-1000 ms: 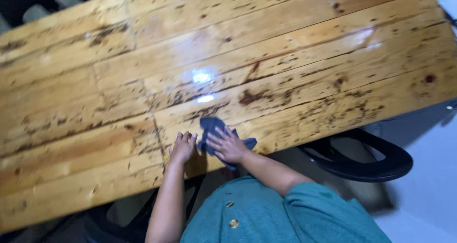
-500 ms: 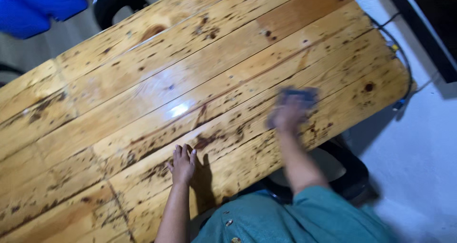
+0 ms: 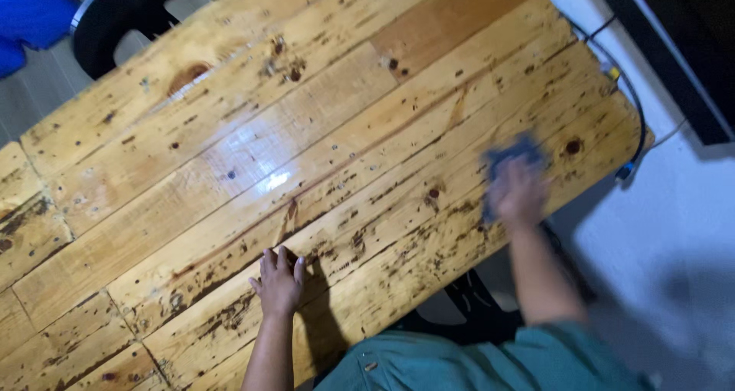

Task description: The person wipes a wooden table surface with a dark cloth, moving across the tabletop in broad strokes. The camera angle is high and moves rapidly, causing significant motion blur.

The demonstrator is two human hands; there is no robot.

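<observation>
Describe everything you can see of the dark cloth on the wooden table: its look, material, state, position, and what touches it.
The cloth is a small, dark blue-grey rag, soft and crumpled as it looks, though motion blur hides its weave and edges. It lies flat against the wooden table near the far right end, close to a dark knot in the plank. The right hand presses down on it, covering its nearer part, so only the farther part shows beyond the fingers. The left hand rests apart from it on the table.
</observation>
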